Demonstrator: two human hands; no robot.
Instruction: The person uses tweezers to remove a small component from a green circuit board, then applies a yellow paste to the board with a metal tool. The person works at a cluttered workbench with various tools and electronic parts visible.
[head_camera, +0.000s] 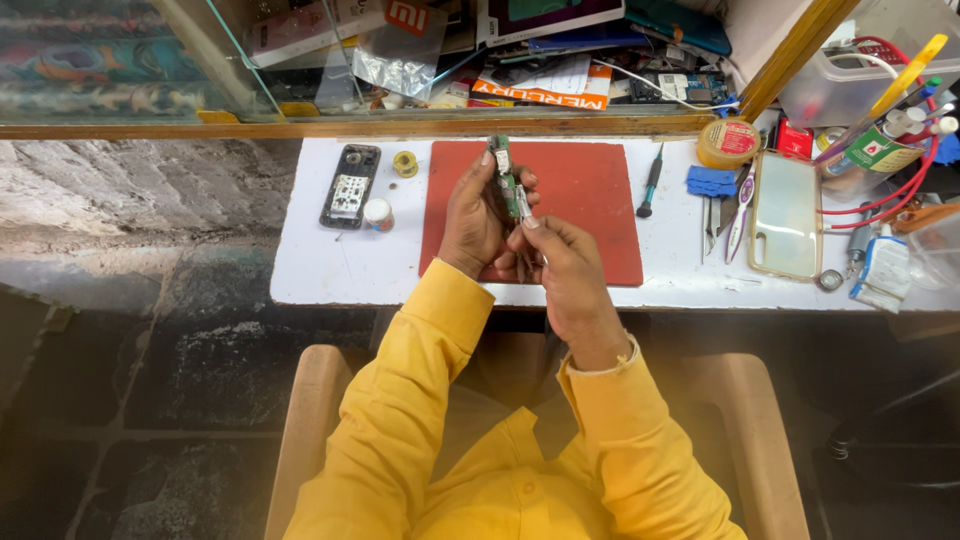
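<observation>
both hands, left hand (474, 215) and right hand (566, 270), are grasping a narrow green circuit board (507, 180) above the red mat (580, 200).

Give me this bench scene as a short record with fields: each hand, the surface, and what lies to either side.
left hand: holds narrow green circuit board upright over the mat
right hand: fingertips at the board's lower end
surface: red rectangular mat on white worktop
left of mat: opened black phone body, small solder reel
right of mat: black-handled screwdriver, clear phone case
</observation>
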